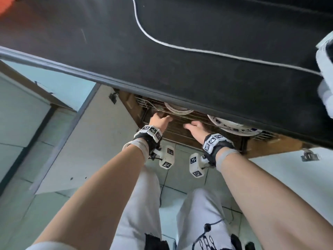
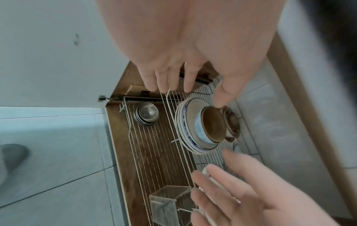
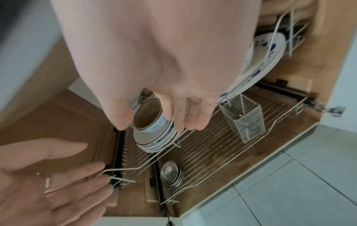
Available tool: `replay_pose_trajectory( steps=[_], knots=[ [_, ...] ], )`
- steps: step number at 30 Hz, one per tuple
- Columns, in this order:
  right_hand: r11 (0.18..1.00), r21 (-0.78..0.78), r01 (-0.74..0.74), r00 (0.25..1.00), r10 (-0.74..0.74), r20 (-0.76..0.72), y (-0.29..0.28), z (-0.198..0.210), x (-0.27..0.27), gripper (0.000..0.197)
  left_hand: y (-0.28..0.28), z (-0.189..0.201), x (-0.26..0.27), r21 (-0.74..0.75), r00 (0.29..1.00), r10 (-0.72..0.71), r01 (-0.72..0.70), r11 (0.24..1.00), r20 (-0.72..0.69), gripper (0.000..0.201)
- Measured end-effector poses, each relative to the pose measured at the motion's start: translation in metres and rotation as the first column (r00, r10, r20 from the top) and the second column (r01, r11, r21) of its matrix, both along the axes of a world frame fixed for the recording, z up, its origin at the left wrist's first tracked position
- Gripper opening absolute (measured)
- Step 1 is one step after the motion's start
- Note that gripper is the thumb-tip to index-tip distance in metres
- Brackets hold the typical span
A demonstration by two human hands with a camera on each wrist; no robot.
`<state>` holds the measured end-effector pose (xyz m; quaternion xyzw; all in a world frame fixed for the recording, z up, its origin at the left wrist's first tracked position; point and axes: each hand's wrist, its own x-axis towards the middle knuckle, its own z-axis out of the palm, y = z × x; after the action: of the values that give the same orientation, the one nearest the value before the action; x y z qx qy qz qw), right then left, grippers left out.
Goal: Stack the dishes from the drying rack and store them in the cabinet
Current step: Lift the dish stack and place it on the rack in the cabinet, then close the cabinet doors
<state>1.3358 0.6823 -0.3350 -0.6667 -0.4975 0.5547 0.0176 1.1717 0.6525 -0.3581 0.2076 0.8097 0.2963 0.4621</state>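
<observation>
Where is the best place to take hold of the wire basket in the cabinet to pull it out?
Probably the raised front rail of the wire basket, gripped from the front with fingers curled over it. That rail runs across the open cabinet side, clear of the stacked plates and steel bowls. The left hand and right hand are already near it, both open.

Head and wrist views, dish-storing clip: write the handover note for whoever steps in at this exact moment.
Left hand: open, holding nothing, fingers at the wire rack front rail.
Right hand: open, holding nothing, over the rack.
In the cabinet: blue-patterned bowl on a plate stack, steel bowls, large blue-flowered plates on edge, a clear cutlery holder.
Done: those dishes sit stored.
Left: the drying rack is out of view, so I cannot tell what remains there; doors stand open.
</observation>
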Motion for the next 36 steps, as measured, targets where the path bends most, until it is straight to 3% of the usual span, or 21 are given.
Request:
replay_pose_trajectory(
  steps=[7, 11, 16, 18, 22, 25, 28, 33, 36],
  knots=[
    [0.970, 0.035, -0.241, 0.969, 0.242, -0.041, -0.053, 0.147, -0.016, 0.039, -0.083, 0.173, -0.017, 0.035, 0.997, 0.070, -0.072, 0.997, 0.042, 0.049],
    [0.926, 0.062, -0.371, 0.922, 0.376, -0.097, -0.088, 0.234, -0.054, 0.036, -0.144, 0.266, -0.041, 0.090, 0.992, 0.124, -0.124, 0.988, 0.009, 0.031],
    [0.864, 0.131, -0.486, 0.846, 0.503, -0.180, -0.137, 0.297, -0.131, 0.032, -0.220, 0.336, -0.102, 0.155, 0.941, 0.339, -0.334, 0.930, -0.005, 0.030],
    [0.834, 0.158, -0.528, 0.815, 0.550, -0.182, -0.161, 0.310, -0.168, 0.018, -0.254, 0.353, -0.131, 0.188, 0.886, 0.460, -0.461, 0.867, 0.050, 0.023],
    [0.785, 0.151, -0.601, 0.761, 0.619, -0.192, -0.214, 0.325, -0.250, 0.025, -0.330, 0.377, -0.197, 0.229, 0.813, 0.577, -0.577, 0.784, 0.071, 0.028],
    [0.765, 0.181, -0.618, 0.730, 0.644, -0.228, -0.256, 0.332, -0.307, 0.021, -0.382, 0.390, -0.247, 0.240, 0.771, 0.634, -0.627, 0.741, 0.055, 0.020],
    [0.738, 0.154, -0.657, 0.694, 0.672, -0.258, -0.285, 0.328, -0.345, 0.012, -0.411, 0.392, -0.282, 0.210, 0.789, 0.615, -0.602, 0.771, 0.003, 0.013],
    [0.749, 0.109, -0.653, 0.742, 0.662, -0.105, -0.273, 0.283, -0.337, 0.013, -0.408, 0.366, -0.295, 0.099, 0.857, 0.513, -0.507, 0.856, -0.050, 0.021],
    [0.724, 0.080, -0.685, 0.727, 0.687, 0.006, -0.249, 0.259, -0.319, 0.038, -0.391, 0.346, -0.285, 0.046, 0.887, 0.461, -0.459, 0.887, -0.039, 0.013]
  ],
)
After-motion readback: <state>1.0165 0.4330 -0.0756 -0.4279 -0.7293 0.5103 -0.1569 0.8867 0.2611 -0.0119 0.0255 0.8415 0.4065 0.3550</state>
